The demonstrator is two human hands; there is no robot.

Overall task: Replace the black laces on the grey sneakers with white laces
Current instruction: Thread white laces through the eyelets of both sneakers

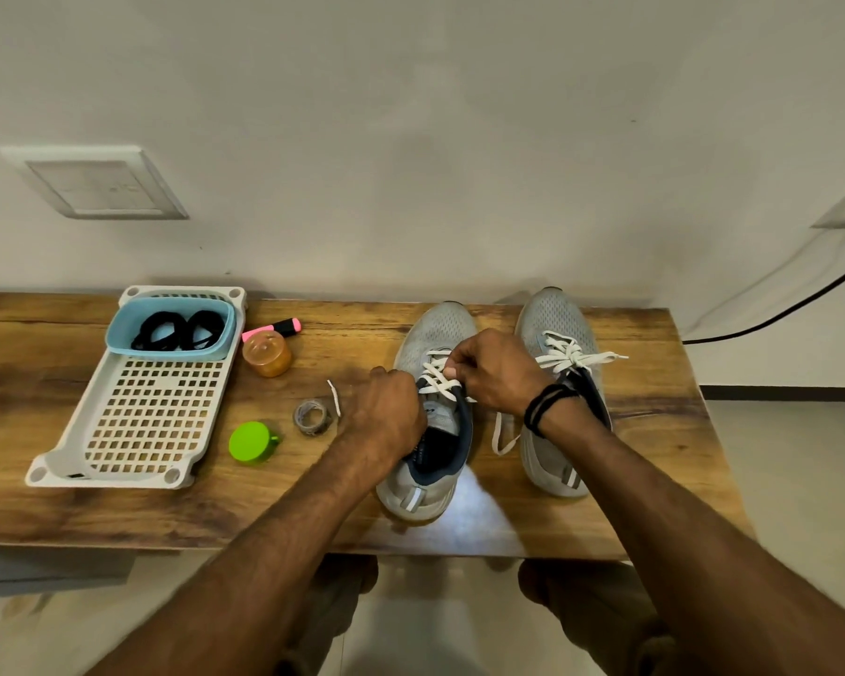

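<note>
Far left of both grips: white slotted tray [69, 462] on the worktop [30, 509]. A blue tub [118, 329] sits in the tray's far end with the black laces [176, 331] coiled inside. Between the tray and the left grip: pink highlighter [286, 327], orange jar [267, 356] touching it, green cap [251, 442] nearer the front edge, and a small grey roll [312, 417]. Just left of the left grip, a loose white lace end [334, 397] lies on the wood.

Left hand [391, 407]: knuckles up, grip closed narrow on the white lace [437, 378] at the top eyelets of the left sneaker [435, 329]; fingertips are hidden under the hand. The sneaker stands upright under both grips, toe toward the wall, lace crossed through its rows.

Right hand [496, 370]: thumb and fingers pinch the same lace over the tongue, grip narrow, close to the left grip but not touching it. Black band [545, 406] on that wrist.

Just right of the right grip: right sneaker [554, 309], upright, parallel to the left one, near it but apart. Its tied white lace [569, 356] is knotted in a bow, one end trailing down onto the wood between the sneakers.

Far right, off the worktop: black cable [801, 297] against the wall.
</note>
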